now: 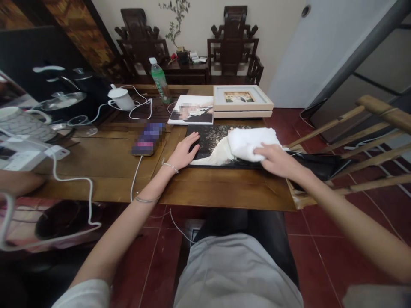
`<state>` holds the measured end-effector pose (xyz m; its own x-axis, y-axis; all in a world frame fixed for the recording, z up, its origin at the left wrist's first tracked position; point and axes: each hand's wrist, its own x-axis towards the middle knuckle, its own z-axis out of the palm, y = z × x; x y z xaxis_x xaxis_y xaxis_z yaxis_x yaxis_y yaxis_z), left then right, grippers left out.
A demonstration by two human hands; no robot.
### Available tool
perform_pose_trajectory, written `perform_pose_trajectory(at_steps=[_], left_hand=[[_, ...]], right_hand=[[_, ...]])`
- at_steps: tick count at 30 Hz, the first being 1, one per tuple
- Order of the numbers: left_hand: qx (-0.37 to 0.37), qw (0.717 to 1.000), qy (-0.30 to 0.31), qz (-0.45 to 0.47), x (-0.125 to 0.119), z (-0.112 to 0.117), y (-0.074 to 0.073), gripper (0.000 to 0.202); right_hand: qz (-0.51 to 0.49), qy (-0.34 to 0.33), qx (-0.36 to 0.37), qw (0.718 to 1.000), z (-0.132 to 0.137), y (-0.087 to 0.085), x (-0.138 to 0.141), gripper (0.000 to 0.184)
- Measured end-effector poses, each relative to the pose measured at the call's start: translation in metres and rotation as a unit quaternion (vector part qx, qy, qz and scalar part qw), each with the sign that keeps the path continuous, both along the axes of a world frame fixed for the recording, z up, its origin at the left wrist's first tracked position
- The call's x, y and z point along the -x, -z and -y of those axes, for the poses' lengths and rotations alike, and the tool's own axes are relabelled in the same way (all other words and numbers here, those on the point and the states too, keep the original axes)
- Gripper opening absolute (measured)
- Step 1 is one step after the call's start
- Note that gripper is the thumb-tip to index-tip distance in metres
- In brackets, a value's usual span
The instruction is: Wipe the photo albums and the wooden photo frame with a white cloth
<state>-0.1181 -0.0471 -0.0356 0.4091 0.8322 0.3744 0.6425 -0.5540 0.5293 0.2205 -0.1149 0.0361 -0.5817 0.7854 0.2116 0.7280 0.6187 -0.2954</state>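
Our right fingers point(262, 150) grip a folded white cloth point(252, 140); hard pressure could skid the photo panel point(209, 143) beneath, past our flat, outstretched left fingers point(192, 138).

The black, rectangular photo panel point(213, 143) was lying flat on the brown wooden table point(224, 184), picture side up, its long side running roughly along the table's near edge. Print was mostly dark, with pale speckles and a big creamy-white sweep down low, kinda like fabric. The white, soft-looking folded cloth point(250, 141) was sitting right on the panel's right-hand part, bunched into a thick, slightly wrinkled pad, so whatever's printed under there was hidden.
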Motion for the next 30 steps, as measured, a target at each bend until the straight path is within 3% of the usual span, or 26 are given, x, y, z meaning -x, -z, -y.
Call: perform_pose_trajectory(at_steps=[5,9,13,24,27,30], left_hand=[[0.002,1.000,-0.003,-0.001,0.000,0.000,-0.001,0.048],[0.005,1.000,-0.006,-0.002,0.000,0.000,-0.001,0.048],[0.004,1.000,-0.007,-0.007,0.000,0.001,-0.001,0.049],[0.002,1.000,-0.007,-0.012,0.001,0.003,-0.004,0.050],[0.002,1.000,-0.006,-0.013,0.001,0.003,-0.004,0.050],[0.002,1.000,-0.005,-0.012,0.001,0.002,-0.004,0.050]], right_hand=[[-0.012,-0.024,-0.021,0.999,0.076,0.005,0.005,0.038],[0.002,-0.043,-0.014,0.999,0.082,0.002,0.007,0.035],[0.028,-0.030,0.002,0.999,0.045,-0.004,0.011,0.028],[-0.028,-0.005,0.048,0.998,-0.108,-0.023,0.032,0.009],[-0.027,0.022,0.072,0.997,-0.128,-0.027,0.035,0.014],[-0.018,0.032,0.068,0.997,-0.127,-0.027,0.039,0.013]])
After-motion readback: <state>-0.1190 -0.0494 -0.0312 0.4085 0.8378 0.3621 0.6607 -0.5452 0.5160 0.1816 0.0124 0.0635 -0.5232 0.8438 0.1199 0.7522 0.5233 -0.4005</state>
